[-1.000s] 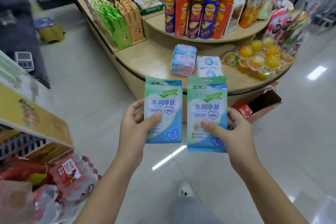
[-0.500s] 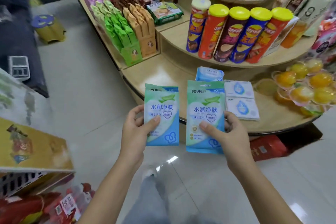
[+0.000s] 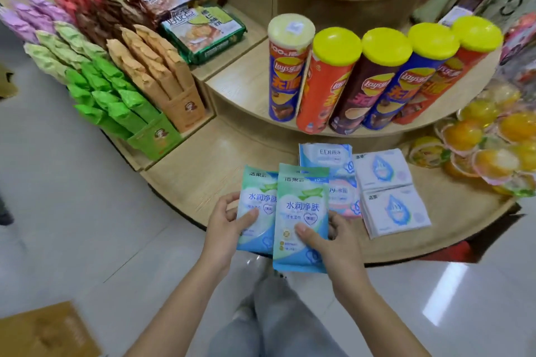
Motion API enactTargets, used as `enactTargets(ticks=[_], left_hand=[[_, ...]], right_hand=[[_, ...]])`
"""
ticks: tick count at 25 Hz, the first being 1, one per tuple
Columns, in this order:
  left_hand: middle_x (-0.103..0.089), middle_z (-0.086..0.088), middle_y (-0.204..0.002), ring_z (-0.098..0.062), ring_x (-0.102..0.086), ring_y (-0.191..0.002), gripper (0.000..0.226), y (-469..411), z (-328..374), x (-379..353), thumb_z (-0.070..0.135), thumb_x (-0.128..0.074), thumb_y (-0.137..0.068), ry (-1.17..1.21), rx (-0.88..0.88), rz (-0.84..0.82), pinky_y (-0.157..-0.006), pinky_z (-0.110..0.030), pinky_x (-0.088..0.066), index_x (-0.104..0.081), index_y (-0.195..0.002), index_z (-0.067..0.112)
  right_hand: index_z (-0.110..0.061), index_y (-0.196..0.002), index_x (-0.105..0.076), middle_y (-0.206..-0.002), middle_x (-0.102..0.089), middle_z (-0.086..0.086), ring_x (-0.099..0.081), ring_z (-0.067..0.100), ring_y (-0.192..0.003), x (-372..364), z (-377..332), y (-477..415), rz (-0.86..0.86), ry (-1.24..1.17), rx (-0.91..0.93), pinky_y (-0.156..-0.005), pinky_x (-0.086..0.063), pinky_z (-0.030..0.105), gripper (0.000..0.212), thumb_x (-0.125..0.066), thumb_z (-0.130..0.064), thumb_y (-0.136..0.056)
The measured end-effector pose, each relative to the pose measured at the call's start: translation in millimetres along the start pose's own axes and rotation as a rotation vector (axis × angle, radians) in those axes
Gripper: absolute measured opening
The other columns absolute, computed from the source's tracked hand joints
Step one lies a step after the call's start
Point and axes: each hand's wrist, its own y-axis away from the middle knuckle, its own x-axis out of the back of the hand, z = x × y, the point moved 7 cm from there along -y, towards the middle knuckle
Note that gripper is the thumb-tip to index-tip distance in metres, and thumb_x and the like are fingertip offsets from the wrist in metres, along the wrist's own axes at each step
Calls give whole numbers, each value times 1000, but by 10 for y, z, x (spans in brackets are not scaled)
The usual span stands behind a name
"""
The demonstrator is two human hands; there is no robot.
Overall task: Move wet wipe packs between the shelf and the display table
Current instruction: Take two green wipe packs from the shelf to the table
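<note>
Two packs hover at the display table's (image 3: 208, 171) front edge. The left hand (image 3: 224, 229) pinches the left wet wipe pack (image 3: 256, 211), thumb on its face, and the right hand (image 3: 333, 243) pinches the right wet wipe pack (image 3: 301, 217), which overlaps it. Blue packs (image 3: 327, 156) and white packs (image 3: 388, 191) lie just behind.

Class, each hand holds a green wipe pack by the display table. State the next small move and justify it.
Probably set the left pack and right pack on the bare table beside the blue pack: left hand and right hand grip them at its edge.
</note>
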Motion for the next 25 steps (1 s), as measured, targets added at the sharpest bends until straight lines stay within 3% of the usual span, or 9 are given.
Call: enactTargets(ticks=[4, 8, 11, 13, 15, 17, 19, 22, 25], left_hand=[[-74, -12, -93, -23, -72, -72, 44, -528, -93, -60, 1, -63, -86, 20, 13, -13, -57, -33, -58, -44, -117, 25], [-69, -15, -98, -16, -71, -71, 36, -1043, -242, 31, -1, -52, -92, -5, 20, 7, -54, -26, -56, -44, -121, 19], [-69, -8, -90, -12, -69, -68, 31, -1363, -402, 20, -1, -44, -96, -89, 6, -5, -53, -23, -53, -44, -119, 19], [-69, -9, -93, -19, -68, -73, 27, -1550, -534, -60, 7, -42, -99, -159, 1, -21, -60, -29, -54, -48, -115, 28], [-67, -8, -108, -23, -67, -88, 22, -1654, -633, -152, 20, -42, -100, -211, 11, -51, -75, -37, -54, -51, -114, 36], [-65, 2, -115, -13, -65, -99, 24, -1658, -678, -252, 28, -43, -100, -266, -3, -103, -83, -29, -53, -50, -122, 34], [-62, 8, -117, -4, -62, -101, 33, -1604, -628, -329, 27, -48, -98, -372, -89, -156, -85, -21, -51, -46, -131, 27], [-56, 2, -121, -13, -54, -110, 43, -1649, -515, -314, 35, -45, -93, -646, -275, -131, -93, -28, -45, -50, -133, 21], [-58, 1, -118, -13, -54, -107, 42, -1700, -482, -250, 26, -48, -90, -736, -252, -133, -89, -24, -42, -52, -132, 21]], right_hand=[[-10, -104, -61, -102, -72, 4, -70, 18, -92, -332, 273, -542, 27, 11, -60, -80, -58, 37, 27, -72, -5, -80], [-18, -98, -59, -100, -70, 3, -69, 17, -91, -692, 685, -963, 72, -11, -142, -78, -58, 32, 19, -67, -6, -85], [-28, -91, -57, -95, -69, -6, -67, 11, -88, -756, 876, -1213, 175, 48, -126, -79, -56, 29, 21, -68, -11, -85], [-29, -94, -58, -96, -69, -8, -67, 8, -89, -765, 940, -1334, 206, 87, -98, -80, -55, 28, 20, -68, -14, -85], [-23, -104, -61, -101, -70, -4, -67, 13, -94, -737, 1008, -1441, 237, 93, -82, -86, -55, 34, 22, -68, -15, -85], [-16, -107, -62, -100, -71, -3, -67, 14, -95, -675, 1052, -1516, 283, 98, -62, -88, -54, 35, 22, -67, -12, -86], [-16, -106, -61, -98, -70, -4, -66, 10, -93, -663, 1024, -1555, 321, 139, -11, -87, -52, 31, 22, -67, -15, -85], [-20, -103, -60, -97, -69, -4, -65, 12, -91, -714, 1000, -1590, 354, 201, -3, -84, -51, 30, 22, -68, -19, -83], [-25, -100, -60, -95, -70, -4, -66, 13, -88, -699, 1027, -1585, 369, 204, -57, -84, -54, 35, 21, -64, -11, -85]])
